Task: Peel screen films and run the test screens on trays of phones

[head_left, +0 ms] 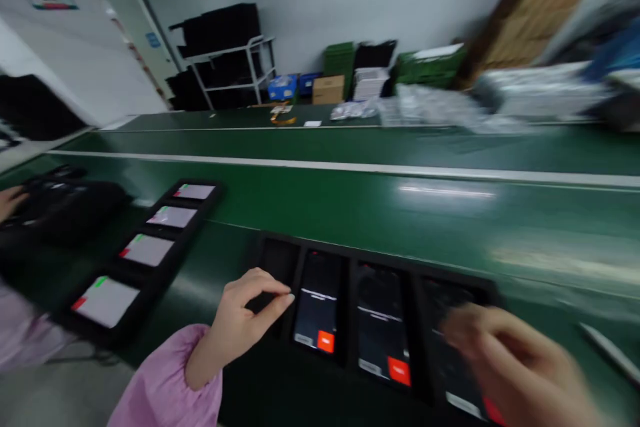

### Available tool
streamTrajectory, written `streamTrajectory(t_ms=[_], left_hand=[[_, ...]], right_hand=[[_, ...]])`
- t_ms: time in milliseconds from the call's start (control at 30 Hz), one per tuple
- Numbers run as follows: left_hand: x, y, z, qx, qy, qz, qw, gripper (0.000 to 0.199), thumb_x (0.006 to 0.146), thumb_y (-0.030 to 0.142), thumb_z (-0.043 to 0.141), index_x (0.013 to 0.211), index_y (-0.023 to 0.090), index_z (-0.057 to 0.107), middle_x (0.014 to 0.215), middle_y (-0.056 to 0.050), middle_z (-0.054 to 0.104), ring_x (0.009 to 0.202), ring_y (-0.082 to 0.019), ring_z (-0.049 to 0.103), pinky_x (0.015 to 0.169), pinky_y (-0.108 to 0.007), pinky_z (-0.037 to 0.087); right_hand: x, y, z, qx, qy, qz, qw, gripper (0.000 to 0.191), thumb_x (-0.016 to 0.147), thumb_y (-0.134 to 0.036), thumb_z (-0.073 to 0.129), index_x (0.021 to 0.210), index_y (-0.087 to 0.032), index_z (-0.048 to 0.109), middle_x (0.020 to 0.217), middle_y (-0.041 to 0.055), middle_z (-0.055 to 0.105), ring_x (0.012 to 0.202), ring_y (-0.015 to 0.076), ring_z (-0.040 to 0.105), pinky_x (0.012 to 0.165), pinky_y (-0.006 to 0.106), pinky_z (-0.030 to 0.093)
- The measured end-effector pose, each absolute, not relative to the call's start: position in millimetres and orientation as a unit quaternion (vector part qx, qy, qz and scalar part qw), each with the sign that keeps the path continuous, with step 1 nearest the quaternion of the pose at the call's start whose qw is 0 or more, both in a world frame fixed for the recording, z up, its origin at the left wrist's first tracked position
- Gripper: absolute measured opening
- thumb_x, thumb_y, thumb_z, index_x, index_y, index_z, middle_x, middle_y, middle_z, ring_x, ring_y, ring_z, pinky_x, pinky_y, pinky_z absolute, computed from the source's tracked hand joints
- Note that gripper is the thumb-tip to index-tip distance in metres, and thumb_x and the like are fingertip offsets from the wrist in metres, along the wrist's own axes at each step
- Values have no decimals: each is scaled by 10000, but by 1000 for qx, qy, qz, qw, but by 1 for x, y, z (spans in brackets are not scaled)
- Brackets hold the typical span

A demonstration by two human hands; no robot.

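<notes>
A black tray [350,250] with phone-sized slots lies before me on the green bench. Three dark phones rest in it: a left phone [317,300], a middle phone [381,320] and a right phone [453,347]. The left and middle screens show white text and an orange-red block at the bottom. My left hand [245,307], in a pink sleeve, hovers by the tray's leftmost slot, thumb and forefinger pinched; whether anything tiny sits between them is unclear. Over the right phone, my right hand [520,360] is smeared by motion, its fingers curled and partly hiding the phone.
Another black tray [173,250], holding several lit white-screened phones, lies to the left. Beyond it, another person's hand [11,201] touches a black bag-like object [65,203]. A pale pen-like stick [610,350] lies at right. Plastic wrap [430,107] lies along the back.
</notes>
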State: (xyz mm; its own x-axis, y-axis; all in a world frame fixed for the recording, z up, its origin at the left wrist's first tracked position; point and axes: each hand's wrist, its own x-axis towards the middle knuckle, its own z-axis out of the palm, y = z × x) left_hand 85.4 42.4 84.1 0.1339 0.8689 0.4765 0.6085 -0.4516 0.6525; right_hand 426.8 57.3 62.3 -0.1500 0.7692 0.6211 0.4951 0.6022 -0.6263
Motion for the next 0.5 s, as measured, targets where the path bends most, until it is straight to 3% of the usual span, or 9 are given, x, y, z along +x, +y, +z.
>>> streamTrajectory(t_ms=[33, 100, 133, 200, 333, 500], left_hand=[[103, 47, 96, 753, 452, 432, 206, 176, 979, 351, 699, 881, 221, 766, 778, -18, 745, 739, -140, 716, 724, -252, 607], [135, 58, 119, 752, 372, 437, 324, 210, 994, 367, 682, 886, 227, 795, 829, -32, 773, 784, -137, 733, 753, -235, 608], [148, 63, 128, 732, 350, 441, 384, 217, 1009, 384, 658, 954, 240, 812, 896, -41, 794, 841, -142, 750, 786, -229, 612], [168, 73, 141, 671, 335, 455, 481, 264, 1034, 432, 611, 1119, 275, 805, 1037, -51, 811, 967, -157, 770, 857, -230, 618], [192, 88, 143, 619, 306, 499, 524, 292, 928, 465, 763, 1151, 280, 796, 1095, -53, 810, 1006, -175, 772, 928, -252, 620], [201, 88, 123, 653, 283, 539, 451, 314, 815, 361, 888, 1108, 294, 800, 1017, -20, 806, 955, -148, 747, 876, -208, 595]], right_hand=[[420, 54, 76, -427, -595, 408, 545, 433, 1025, -553, 587, 763, -220, 678, 643, 38, 585, 544, 149, 508, 487, 288, 436], [402, 52, 98, -422, -514, 515, 541, 523, 999, -682, 562, 893, -207, 756, 671, 18, 576, 500, 106, 416, 483, 275, 406], [394, 53, 107, -373, -401, 640, 538, 493, 920, -688, 693, 940, -204, 788, 691, 0, 571, 505, 78, 374, 504, 258, 391], [382, 54, 119, -273, -276, 760, 522, 460, 845, -626, 820, 1027, -204, 813, 712, -35, 565, 518, 41, 315, 534, 224, 370], [380, 52, 127, -128, -189, 842, 489, 417, 884, -509, 835, 1118, -165, 804, 709, -68, 568, 521, 25, 266, 532, 193, 333], [381, 47, 121, -80, -179, 865, 462, 428, 924, -503, 796, 1170, -153, 790, 684, -74, 551, 495, 25, 284, 510, 194, 290]])
